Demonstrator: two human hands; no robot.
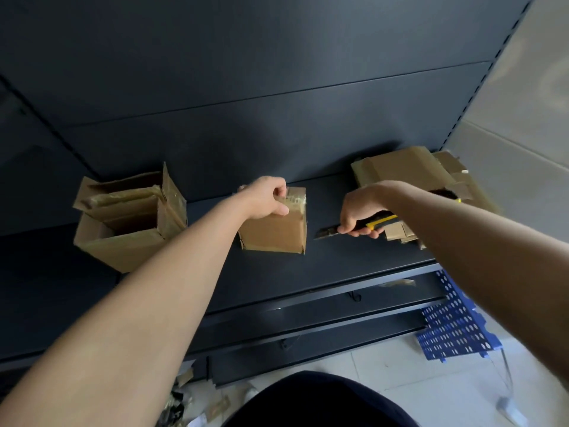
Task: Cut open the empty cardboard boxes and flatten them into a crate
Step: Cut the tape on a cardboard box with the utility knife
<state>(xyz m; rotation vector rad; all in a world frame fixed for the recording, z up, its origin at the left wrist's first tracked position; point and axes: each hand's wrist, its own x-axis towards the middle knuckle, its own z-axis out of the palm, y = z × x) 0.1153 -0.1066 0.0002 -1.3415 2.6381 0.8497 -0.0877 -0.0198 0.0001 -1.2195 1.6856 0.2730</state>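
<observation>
Your left hand (264, 197) grips the top left edge of a small closed cardboard box (274, 224), fingers curled over its taped top, holding it upright on the dark shelf (338, 266). Your right hand (361, 212) is wrapped tight around a yellow-and-black utility knife (354, 230), just right of that box; the blade points toward the box's right side, apart from it. Left of the small box stands an open cardboard box (129, 223) with its flaps up and loose tape on them. Right of the small box, behind your right hand, lies a stack of flattened cardboard (403, 174). Below the shelf's right end, a blue perforated crate (452, 325) stands on the floor.
</observation>
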